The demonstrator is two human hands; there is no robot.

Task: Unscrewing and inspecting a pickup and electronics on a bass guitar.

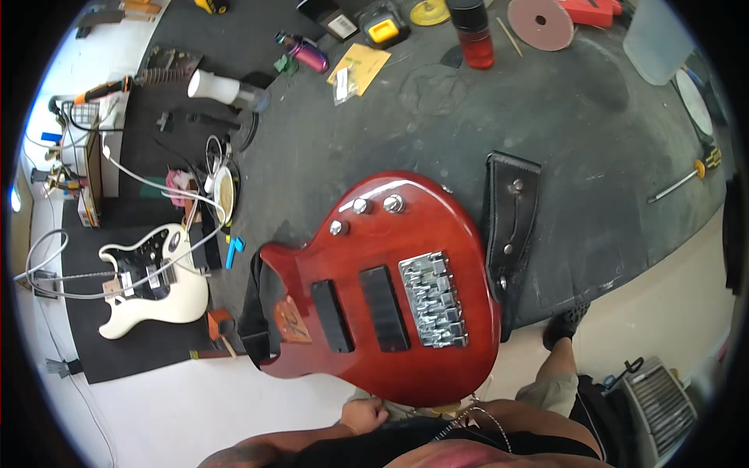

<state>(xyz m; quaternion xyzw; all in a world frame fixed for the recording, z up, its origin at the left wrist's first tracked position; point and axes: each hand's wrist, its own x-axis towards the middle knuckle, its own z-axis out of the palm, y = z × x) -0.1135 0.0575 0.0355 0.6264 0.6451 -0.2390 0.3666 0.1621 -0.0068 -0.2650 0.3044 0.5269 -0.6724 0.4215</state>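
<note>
Red guitar body [374, 253] laid on dark table [601, 226], lower edge overhanging; black strap [513, 207] seen beside it. Left hand [365, 416] held near lower edge, fingers curled, grip cannot be told; right hand not shown, state untold.

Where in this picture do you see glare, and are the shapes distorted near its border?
Head view: pale glare along the upper edge of the red guitar body, bright glints on its metal bridge; head view: the outline of the dark table looks bowed, likely from the fisheye lens, and the corners are black.
</note>
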